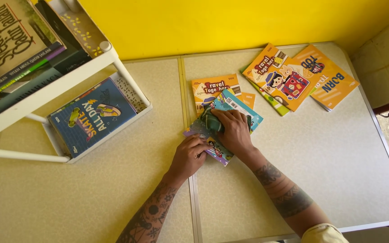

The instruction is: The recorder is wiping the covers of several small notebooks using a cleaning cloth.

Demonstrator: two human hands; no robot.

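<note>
Yellow wall [230, 22], beige table [338, 171], white shelf [46, 92].
</note>
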